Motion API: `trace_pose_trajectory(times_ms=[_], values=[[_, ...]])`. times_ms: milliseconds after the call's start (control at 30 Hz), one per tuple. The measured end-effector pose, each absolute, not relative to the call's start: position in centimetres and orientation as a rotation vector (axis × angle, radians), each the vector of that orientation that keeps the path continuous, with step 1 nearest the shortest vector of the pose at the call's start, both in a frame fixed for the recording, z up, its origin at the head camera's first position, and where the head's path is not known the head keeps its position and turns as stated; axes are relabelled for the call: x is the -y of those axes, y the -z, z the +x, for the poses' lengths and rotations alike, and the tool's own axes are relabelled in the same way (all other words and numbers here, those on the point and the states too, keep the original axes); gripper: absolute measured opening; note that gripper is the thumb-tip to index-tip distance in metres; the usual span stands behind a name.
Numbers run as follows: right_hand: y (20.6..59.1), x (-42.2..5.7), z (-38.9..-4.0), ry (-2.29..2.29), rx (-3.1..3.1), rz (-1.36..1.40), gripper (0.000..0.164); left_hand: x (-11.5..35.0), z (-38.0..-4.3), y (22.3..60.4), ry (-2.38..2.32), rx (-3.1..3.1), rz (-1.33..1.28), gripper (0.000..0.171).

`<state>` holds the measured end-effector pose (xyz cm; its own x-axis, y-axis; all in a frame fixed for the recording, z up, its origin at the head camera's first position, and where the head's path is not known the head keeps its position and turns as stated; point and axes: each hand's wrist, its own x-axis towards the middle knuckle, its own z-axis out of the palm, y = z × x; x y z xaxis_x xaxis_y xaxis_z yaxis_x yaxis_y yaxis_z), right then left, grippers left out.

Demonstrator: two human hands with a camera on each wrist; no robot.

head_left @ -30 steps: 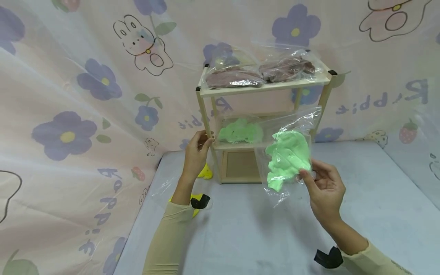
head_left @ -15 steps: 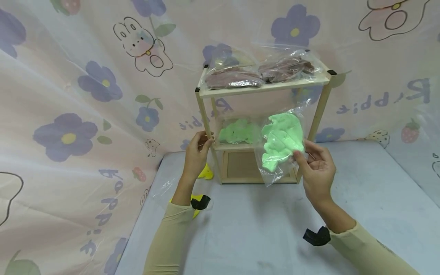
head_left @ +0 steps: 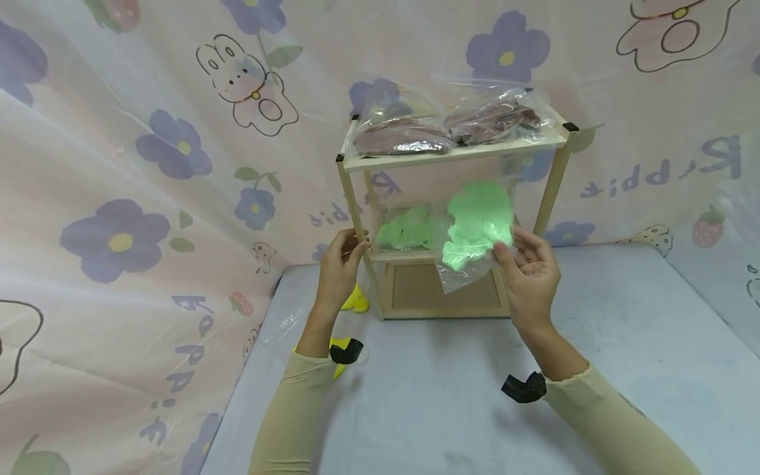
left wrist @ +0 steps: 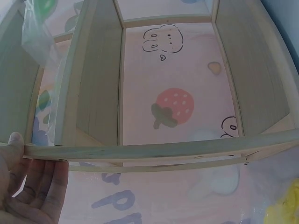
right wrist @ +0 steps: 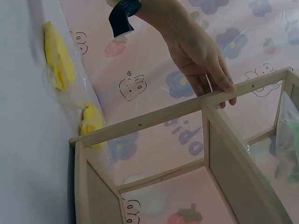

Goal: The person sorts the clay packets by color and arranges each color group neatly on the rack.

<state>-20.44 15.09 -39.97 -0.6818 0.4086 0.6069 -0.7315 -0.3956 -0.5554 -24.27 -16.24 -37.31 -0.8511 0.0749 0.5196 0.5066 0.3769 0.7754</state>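
My right hand (head_left: 534, 277) pinches the lower right edge of a clear plastic bag (head_left: 454, 280) holding a bright green, dough-like lump (head_left: 477, 214). This bag hangs in front of the right half of the small wooden rack's middle shelf (head_left: 386, 256). On that shelf, at the left, lies another bag with a green lump (head_left: 406, 231), partly behind the held one. My left hand (head_left: 340, 270) grips the rack's front left post; in the left wrist view the hand (left wrist: 35, 186) has its thumb and fingers on either side of the post (left wrist: 140, 152).
Two clear bags with brownish-red contents (head_left: 404, 137) lie on the rack's top shelf (head_left: 457, 155). Yellow pieces in clear plastic (right wrist: 58, 58) lie on the table (head_left: 427, 396) left of the rack, partly behind my left arm. A patterned curtain (head_left: 332, 39) hangs behind the rack.
My right hand has carried its bag of green stuff up, leftward and away from me, toward the middle shelf. The left hand has stayed on the post.
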Motion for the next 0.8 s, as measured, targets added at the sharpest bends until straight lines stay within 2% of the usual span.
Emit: trace_pose_trajectory(times_ms=[267,633,800], values=[[40.3,-15.1,-21.7,-2.011,1.182,0.435,0.040,16.2,-24.3,37.3,1.482,2.238,-0.492,0.031],[38.5,-14.5,-22.9,-1.904,1.243,0.446,0.041,16.2,-24.3,37.3,1.496,2.225,-0.503,0.033],[38.4,-14.5,-23.0,-1.930,1.326,0.407,0.048,16.2,-24.4,37.3,1.519,2.217,-0.511,0.033]])
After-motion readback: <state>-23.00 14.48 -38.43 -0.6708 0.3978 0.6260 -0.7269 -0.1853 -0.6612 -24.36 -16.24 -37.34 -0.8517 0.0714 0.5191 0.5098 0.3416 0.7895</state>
